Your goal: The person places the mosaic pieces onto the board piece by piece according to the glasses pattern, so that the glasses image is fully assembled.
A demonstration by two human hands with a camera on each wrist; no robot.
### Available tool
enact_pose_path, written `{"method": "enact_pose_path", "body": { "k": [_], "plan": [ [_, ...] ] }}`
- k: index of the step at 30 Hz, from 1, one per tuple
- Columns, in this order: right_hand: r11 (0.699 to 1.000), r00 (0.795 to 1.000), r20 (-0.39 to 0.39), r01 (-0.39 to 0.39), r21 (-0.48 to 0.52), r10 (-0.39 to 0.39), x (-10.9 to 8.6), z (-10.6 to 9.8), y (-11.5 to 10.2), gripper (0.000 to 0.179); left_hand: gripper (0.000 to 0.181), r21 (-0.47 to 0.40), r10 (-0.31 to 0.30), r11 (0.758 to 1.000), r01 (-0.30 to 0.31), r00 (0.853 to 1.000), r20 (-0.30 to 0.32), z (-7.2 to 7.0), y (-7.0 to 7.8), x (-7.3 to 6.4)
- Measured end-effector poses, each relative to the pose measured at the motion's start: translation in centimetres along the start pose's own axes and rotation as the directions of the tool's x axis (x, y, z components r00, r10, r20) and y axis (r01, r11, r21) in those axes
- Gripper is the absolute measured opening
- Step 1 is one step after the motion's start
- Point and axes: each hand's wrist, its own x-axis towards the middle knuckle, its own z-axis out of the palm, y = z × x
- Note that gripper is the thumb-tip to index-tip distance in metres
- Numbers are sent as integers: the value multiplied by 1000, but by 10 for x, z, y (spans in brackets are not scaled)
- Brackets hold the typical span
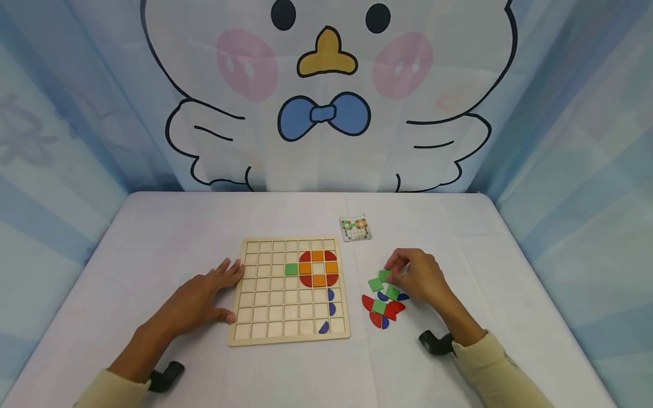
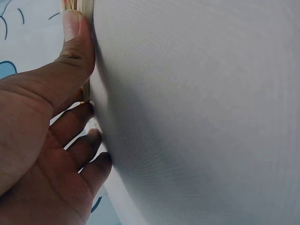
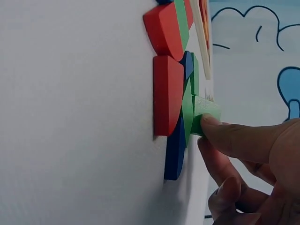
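My right hand (image 1: 418,276) pinches a green square tile (image 3: 206,107) between thumb and finger, at the far side of a loose pile. In that pile lie other green squares (image 1: 375,284), red quarter-circle pieces (image 3: 168,96) and blue half-circle pieces (image 3: 175,152). My left hand (image 1: 206,294) rests at the left edge of a wooden grid board (image 1: 289,342), fingers spread and thumb against the rim. On the board, red and orange tiles (image 1: 318,256) form a ring around one bare cell, with a green square (image 1: 291,269) to its left. Blue half-circles (image 1: 331,309) sit down the right side.
A small pattern card (image 1: 355,228) lies beyond the board's far right corner. The white-covered table (image 1: 178,226) ends at a printed curtain (image 1: 326,158) behind, with more curtain on both sides. Black wrist devices (image 1: 436,343) sit below both wrists.
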Motion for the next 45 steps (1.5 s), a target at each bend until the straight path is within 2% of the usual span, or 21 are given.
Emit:
{"method": "enact_pose_path", "body": {
  "k": [10,24,32,45],
  "plan": [
    [998,999,-44,33,57,-30,6,8,-19,11,110,4,-5,1000,5,1000,1,0,-1,1],
    [988,994,-30,104,112,-102,11,24,-62,13,110,0,-10,1000,10,1000,11,1,0,1],
    [974,985,-35,171,149,-168,14,30,-87,14,109,-1,-2,1000,2,1000,6,1,0,1],
    [952,971,-36,240,192,-237,22,47,-116,16,107,-12,22,1000,-22,1000,-10,-1,-1,0]
  ]
}}
